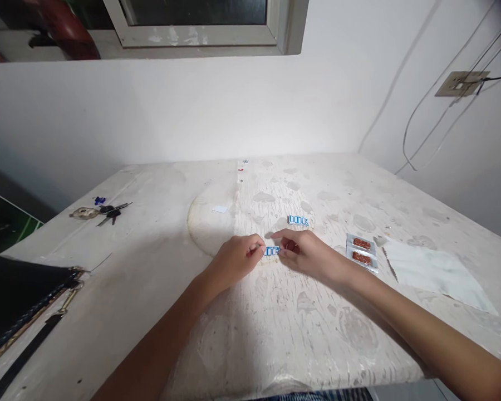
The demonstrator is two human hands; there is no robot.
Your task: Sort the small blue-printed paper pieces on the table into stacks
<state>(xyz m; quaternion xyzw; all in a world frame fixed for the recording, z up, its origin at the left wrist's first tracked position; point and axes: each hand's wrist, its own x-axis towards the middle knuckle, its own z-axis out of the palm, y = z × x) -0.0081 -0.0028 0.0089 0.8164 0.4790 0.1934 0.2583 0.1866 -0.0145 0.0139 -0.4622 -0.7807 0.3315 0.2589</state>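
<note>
Between my hands is a small blue-and-white printed strip (271, 251), close to the table surface. My left hand (239, 257) pinches its left end between thumb and finger. At the right end, my right hand (307, 252) grips it with thumb and curled fingers, its index finger reaching out to the left above. The fingertips hide both ends of the strip. A similar blue-and-white printed piece (298, 220) lies on the table just beyond my right hand.
Right of my hands lie silver packets with reddish-brown contents (362, 252) and a pale cloth (436, 273). A small white paper piece (220, 209) rests beyond my left hand. Keys (111, 211) and a black bag (25, 301) are on the left. A wall (234, 111) borders the table's back.
</note>
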